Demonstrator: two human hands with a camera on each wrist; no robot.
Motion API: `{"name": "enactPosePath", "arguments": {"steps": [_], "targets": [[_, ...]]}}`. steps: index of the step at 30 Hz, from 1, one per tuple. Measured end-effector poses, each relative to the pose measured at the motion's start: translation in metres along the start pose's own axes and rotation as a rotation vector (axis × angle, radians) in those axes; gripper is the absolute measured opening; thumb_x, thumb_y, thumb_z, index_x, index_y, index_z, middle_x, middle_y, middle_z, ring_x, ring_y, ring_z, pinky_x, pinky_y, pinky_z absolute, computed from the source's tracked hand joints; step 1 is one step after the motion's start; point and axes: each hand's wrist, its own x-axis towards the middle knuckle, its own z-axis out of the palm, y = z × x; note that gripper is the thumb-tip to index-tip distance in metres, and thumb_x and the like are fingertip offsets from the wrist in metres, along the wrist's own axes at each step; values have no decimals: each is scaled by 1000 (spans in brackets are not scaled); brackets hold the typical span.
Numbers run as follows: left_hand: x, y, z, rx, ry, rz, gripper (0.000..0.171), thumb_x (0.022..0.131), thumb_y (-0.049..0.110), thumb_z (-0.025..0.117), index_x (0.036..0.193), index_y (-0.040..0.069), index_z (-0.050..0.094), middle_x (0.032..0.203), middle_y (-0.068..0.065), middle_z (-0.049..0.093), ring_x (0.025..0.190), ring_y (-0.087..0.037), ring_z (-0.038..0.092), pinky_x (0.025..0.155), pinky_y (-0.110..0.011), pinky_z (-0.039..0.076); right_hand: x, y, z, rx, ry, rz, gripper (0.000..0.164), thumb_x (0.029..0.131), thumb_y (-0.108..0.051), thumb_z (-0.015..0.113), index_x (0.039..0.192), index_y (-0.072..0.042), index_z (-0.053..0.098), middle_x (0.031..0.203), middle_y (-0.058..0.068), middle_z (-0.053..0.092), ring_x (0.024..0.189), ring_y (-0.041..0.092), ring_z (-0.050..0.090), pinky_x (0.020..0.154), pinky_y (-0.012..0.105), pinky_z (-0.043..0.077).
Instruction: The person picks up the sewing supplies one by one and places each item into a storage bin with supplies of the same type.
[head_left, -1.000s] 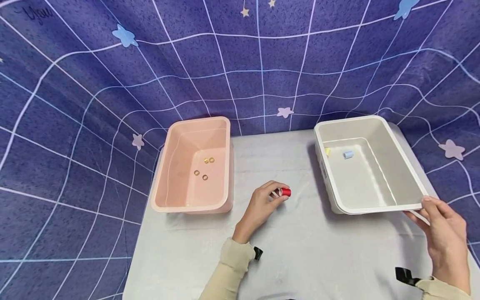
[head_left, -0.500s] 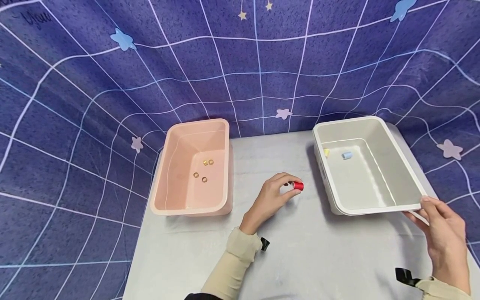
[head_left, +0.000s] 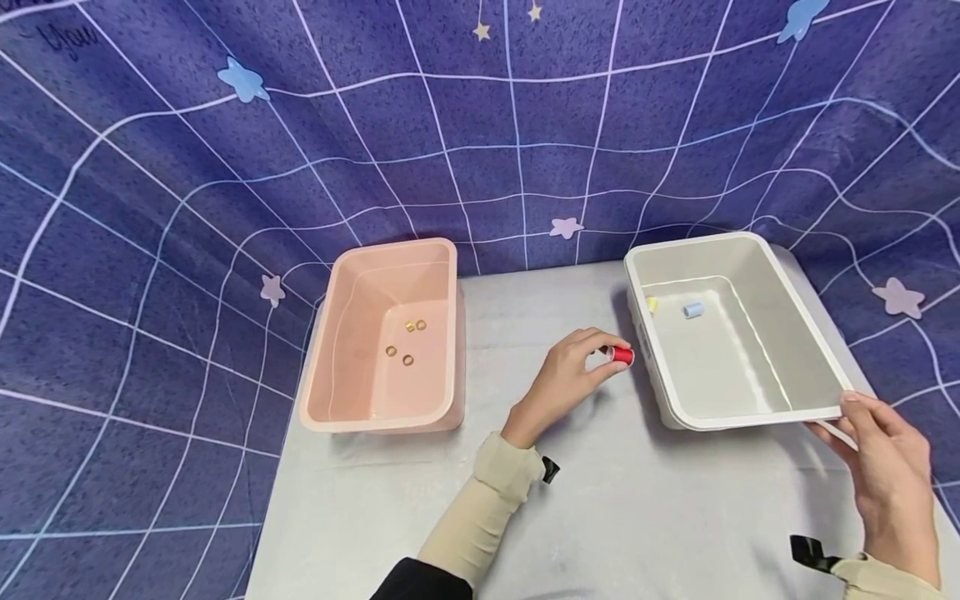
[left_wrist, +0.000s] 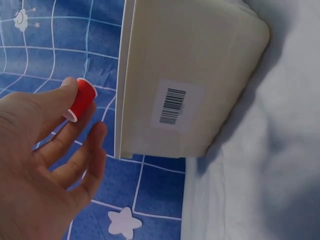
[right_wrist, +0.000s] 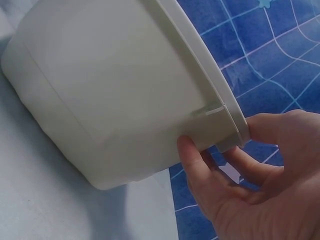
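Note:
Between thumb and fingertips, my left hand [head_left: 564,382] pinches a spool of red thread [head_left: 622,356], held just left of the light grey bin [head_left: 678,406]. The left wrist view shows the red spool [left_wrist: 83,99] with its pale ends, beside the bin's wall with a barcode label [left_wrist: 173,106]. At the bin's near right corner, my right hand [head_left: 888,471] grips the rim, thumb on top and fingers beneath. Inside that bin lie a light blue spool [head_left: 693,310] and a yellow spool [head_left: 652,305], the latter partly hidden by the wall.
A pink bin [head_left: 452,367] stands on the left of the white-covered table [head_left: 540,308], with several small gold-coloured rings [head_left: 408,360] on its floor. A blue gridded curtain with stars [head_left: 480,117] hangs behind and on both sides.
My left hand has carried the red spool rightward and slightly away from me, from mid-table to near the grey bin's left wall. My right hand keeps its grip on the corner.

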Motion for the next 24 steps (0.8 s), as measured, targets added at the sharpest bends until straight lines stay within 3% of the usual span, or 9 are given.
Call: {"name": "enactPosePath", "arguments": {"steps": [11, 18, 24], "targets": [[31, 12, 10, 70, 36, -48, 23, 99, 38, 72, 117, 26, 75, 104, 15, 72, 94, -1, 62, 78, -8, 44, 1, 2, -1, 26, -18, -5, 21, 101, 5, 59, 102, -4, 78, 98, -2, 78, 82, 10, 78, 67, 27, 65], [52, 17, 18, 124, 28, -70, 23, 99, 41, 71, 116, 25, 75, 88, 14, 62, 81, -2, 57, 67, -9, 38, 1, 2, -1, 25, -27, -8, 20, 101, 4, 60, 102, -4, 78, 99, -2, 78, 82, 10, 78, 68, 27, 65], [72, 21, 24, 148, 35, -70, 23, 100, 43, 70, 115, 28, 75, 88, 15, 64, 80, 2, 55, 66, -11, 39, 1, 1, -3, 16, -9, -4, 20, 101, 4, 61, 102, -5, 79, 98, -3, 78, 81, 10, 78, 67, 26, 65]]}}
